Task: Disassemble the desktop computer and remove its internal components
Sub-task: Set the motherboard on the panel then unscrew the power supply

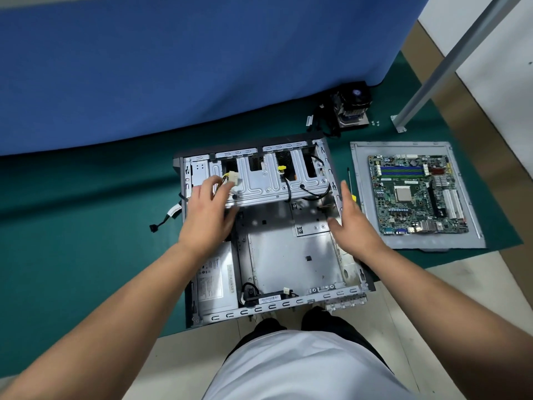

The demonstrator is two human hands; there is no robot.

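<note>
Desktop computer's open grey steel case [288,255] lies on the green floor mat's near edge, motherboard already out. The left hand [207,212] pinches the white power connector [232,179] on the drive cage; the right hand [353,223], fingers straight, braces the case's right wall. Likely next: freeing power-supply cables, with open room inside the case.

Left hand [208,209] grips white connector [232,179]; right hand [352,223] (flat) touches case [288,255].
</note>
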